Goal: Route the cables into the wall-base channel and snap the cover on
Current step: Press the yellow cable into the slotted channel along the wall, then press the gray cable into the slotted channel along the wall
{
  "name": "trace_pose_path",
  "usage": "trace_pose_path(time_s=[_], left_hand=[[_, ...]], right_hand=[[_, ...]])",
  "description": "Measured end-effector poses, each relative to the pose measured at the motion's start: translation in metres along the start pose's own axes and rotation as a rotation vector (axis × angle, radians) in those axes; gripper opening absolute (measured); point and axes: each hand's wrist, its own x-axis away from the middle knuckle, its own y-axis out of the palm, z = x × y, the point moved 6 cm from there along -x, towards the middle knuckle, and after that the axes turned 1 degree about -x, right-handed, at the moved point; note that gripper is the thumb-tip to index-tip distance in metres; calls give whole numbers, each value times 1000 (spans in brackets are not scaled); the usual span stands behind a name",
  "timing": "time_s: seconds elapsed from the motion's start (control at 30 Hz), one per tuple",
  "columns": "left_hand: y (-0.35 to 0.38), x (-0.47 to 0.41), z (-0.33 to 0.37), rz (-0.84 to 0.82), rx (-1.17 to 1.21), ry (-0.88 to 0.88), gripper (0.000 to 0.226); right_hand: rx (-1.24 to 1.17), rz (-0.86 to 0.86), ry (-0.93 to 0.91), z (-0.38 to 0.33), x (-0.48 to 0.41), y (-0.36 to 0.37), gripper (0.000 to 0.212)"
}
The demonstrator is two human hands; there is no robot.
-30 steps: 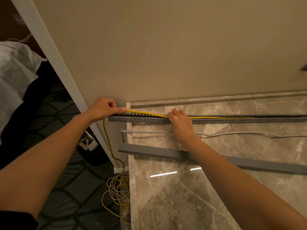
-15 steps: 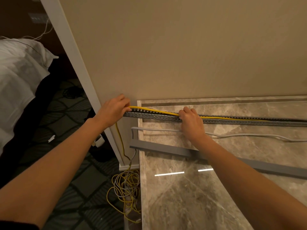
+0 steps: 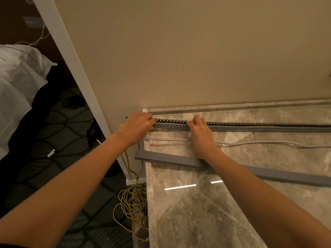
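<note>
Fingers of my left hand (image 3: 138,127) curl down over the left end of the slotted channel (image 3: 250,127), left of centre in the frame, pressing there; whether they pinch the yellow cable (image 3: 127,162) I cannot tell. Just right, my right hand (image 3: 201,135) has its fingertips (image 3: 196,120) bent onto the channel's top edge, pushing rather than gripping. Further right, yellow shows low inside the channel, so I judge that cable nearly seated. Still to do: the grey cable (image 3: 250,143) lies loose on the marble ledge (image 3: 232,212) below the channel, and the grey cover (image 3: 268,173) rests lower still, unfitted. Slack hangs coiled at lower centre.
</note>
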Motion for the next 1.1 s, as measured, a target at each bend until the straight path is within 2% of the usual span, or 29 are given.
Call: trace_pose_path(time_s=[0.07, 0.13, 0.17, 0.2, 0.3, 0.33, 0.4, 0.5, 0.57, 0.67, 0.77, 0.87, 0.97, 1.1], left_hand=[[0, -12, 4, -80, -27, -105, 17], [8, -17, 0, -218, -3, -219, 27], [10, -18, 0, -235, 24, -230, 28], [10, -17, 1, -218, 48, -230, 28], [-3, -10, 2, 40, 159, -138, 15], [-9, -6, 3, 95, 175, -101, 13], [-16, 2, 2, 91, 153, -81, 23], [-13, 19, -9, 43, 65, -174, 37], [-5, 32, -21, -13, 37, -250, 42], [8, 41, -29, -164, 135, -273, 45], [9, 39, -28, -203, 267, -287, 44], [11, 38, -27, -211, 294, -283, 44], [13, 35, -25, -149, 289, -308, 30], [9, 34, -27, 0, 311, -427, 19]], right_hand=[[-44, -43, 21, 6, 0, 1, 38], [-114, -103, 72, 12, -1, 2, 45], [-143, -129, 91, 14, -1, 2, 47], [-177, -147, 102, 15, 0, 1, 49], [-265, -101, 90, 13, 1, -6, 46], [-261, -52, 64, 9, 2, -11, 44], [-252, -28, -27, -5, 2, -17, 42], [-255, -215, -200, -36, 4, -11, 37], [-151, -311, -298, -50, 5, -4, 25], [-36, -283, -361, -54, 3, 0, 12], [-70, -179, -336, -55, -2, -3, 13], [-222, -141, -231, -59, -9, -8, 10], [-344, -145, -81, -60, -17, -13, 18], [-438, -116, -15, -61, -25, -15, 19]])
